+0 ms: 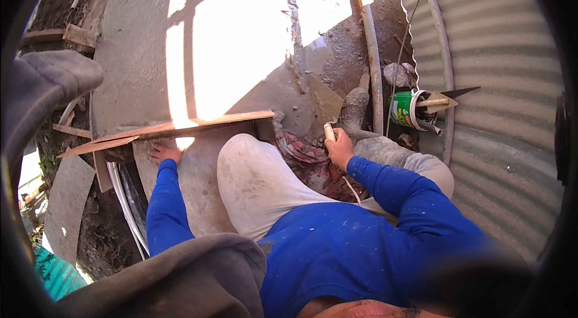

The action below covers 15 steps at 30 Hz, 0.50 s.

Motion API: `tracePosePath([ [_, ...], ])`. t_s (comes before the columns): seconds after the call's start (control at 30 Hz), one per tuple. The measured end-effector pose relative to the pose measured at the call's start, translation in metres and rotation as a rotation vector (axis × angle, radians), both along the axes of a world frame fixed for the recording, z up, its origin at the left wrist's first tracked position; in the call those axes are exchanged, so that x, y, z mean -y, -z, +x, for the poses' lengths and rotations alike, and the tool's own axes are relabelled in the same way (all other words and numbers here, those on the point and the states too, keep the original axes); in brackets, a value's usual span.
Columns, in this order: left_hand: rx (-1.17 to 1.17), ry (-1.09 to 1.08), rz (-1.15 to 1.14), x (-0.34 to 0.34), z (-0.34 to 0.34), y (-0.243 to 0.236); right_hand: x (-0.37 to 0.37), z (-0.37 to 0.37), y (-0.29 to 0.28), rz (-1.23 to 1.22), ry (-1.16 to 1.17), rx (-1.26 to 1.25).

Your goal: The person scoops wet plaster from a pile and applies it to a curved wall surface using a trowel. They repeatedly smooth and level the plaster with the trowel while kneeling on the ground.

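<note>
My right hand (341,151) is closed around the pale handle of a pointed trowel (326,100). The trowel's blade points away from me and lies over wet grey cement (247,98), at the edge of the smoothed slab. To the left, my left hand (165,153) presses flat on a grey slab or panel (198,164), fingers spread. Just beyond that hand runs a long narrow wooden board (235,118), which crosses the near side of the cement. Between my knee and right hand lies a crumpled reddish cloth (304,152).
A green and white bucket (404,108) holding tools stands at right, beside a corrugated metal sheet (500,35). A long pole (372,59) lies left of it. White pipes (123,197) and a loose flat panel (67,209) are at left. Harsh sunlight washes out the slab's middle.
</note>
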State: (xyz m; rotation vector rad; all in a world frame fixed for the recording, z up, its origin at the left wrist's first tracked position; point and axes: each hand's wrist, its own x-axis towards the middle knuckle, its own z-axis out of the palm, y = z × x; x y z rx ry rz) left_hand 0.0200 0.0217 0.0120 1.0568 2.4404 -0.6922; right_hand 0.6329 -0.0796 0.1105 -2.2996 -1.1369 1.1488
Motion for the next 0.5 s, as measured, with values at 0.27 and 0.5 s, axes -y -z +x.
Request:
tracePosePath([
  [0.27,-0.013,0.032,-0.05,-0.004,0.005,-0.003,-0.014,0.015,0.031,0.197,-0.036,0.027],
  [0.5,0.007,0.031,-0.067,0.0,0.004,-0.009,-0.056,0.027,0.023,0.198,0.192,-0.138],
])
